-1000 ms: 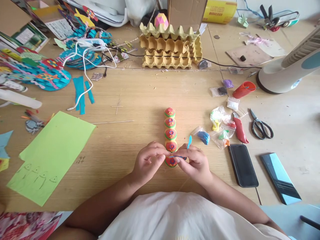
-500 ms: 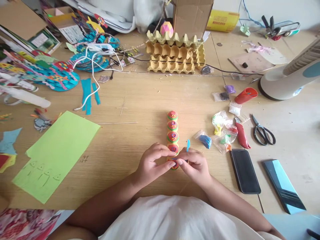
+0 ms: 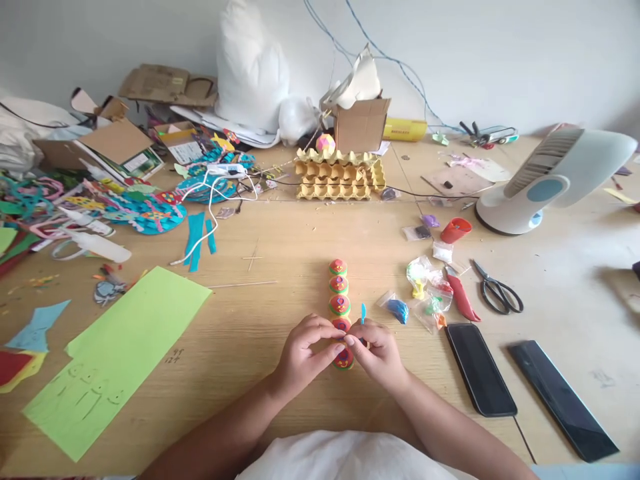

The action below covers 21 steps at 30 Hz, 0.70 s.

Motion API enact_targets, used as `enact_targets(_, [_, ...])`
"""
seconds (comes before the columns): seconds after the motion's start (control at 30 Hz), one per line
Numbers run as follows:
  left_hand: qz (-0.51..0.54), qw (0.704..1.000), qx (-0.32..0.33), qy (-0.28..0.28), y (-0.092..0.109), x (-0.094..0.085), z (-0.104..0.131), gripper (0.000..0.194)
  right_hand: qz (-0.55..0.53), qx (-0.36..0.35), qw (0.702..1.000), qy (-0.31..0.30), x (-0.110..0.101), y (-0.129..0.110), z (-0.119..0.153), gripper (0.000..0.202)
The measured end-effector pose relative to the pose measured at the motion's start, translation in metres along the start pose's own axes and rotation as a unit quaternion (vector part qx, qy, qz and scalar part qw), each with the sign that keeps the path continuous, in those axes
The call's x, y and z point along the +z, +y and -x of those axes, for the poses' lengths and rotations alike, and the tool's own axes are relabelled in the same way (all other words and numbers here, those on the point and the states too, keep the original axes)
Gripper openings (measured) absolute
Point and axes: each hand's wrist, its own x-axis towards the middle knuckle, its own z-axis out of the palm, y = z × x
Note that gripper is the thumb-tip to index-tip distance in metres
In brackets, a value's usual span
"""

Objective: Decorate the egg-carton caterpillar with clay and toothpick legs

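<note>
Two bare hands meet over a wooden table [image 3: 280, 233], fingertips almost touching. The left hand [image 3: 309, 353] curves inward, with a narrow gap between its thumb and fingers; whether it pinches anything tiny cannot be told. The right hand [image 3: 379, 353] is curled, thumb close to its forefinger, and holds a small blue plastic knife [image 3: 363, 311] that sticks up beyond the knuckles. Whether its fingertips also grip something is too small to make out.

Beneath the fingers and running straight away from them is a row of five rounded domes [image 3: 339, 305], red on top with green and yellow edging and small raised decorations. The nearest two are partly covered by the hands.

Just right of the right fingers is a bag of blue clay [image 3: 398, 310]; a little farther right are more bags of coloured clay [image 3: 434, 300], a red-handled knife [image 3: 463, 298] and black scissors [image 3: 495, 293]. A phone [image 3: 481, 370] lies right of the right hand. Well to the left of the left fingers is green paper [image 3: 135, 353] with pencil drawings. Far beyond the fingertips stand egg cartons [image 3: 334, 191], and a white appliance [image 3: 520, 207] is beyond them to the right.
</note>
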Motion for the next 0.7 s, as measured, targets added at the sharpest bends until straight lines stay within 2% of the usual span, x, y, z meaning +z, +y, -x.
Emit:
enact_targets(0.17, [-0.008,1.000,0.011,0.006,-0.005,0.002,0.000,0.010,0.000,-0.003,1.000,0.004,0.002,0.002,0.001,0.032])
enact_targets(0.27, [0.011,1.000,0.010,0.006,-0.005,0.000,-0.001,0.016,-0.002,0.011,1.000,0.014,0.003,0.005,0.003,0.034])
enact_targets(0.37, [0.031,0.999,0.004,0.013,-0.004,-0.004,-0.003,0.028,-0.004,0.051,0.998,0.040,0.004,0.006,0.003,0.037])
enact_targets(0.57, [0.025,0.998,-0.026,0.043,0.007,-0.017,-0.009,0.025,-0.048,0.136,0.987,0.068,-0.003,-0.002,-0.006,0.044])
enact_targets(0.7, [0.030,0.998,-0.032,0.033,0.015,-0.018,-0.018,0.026,-0.049,0.160,0.982,0.089,-0.006,0.001,-0.014,0.046])
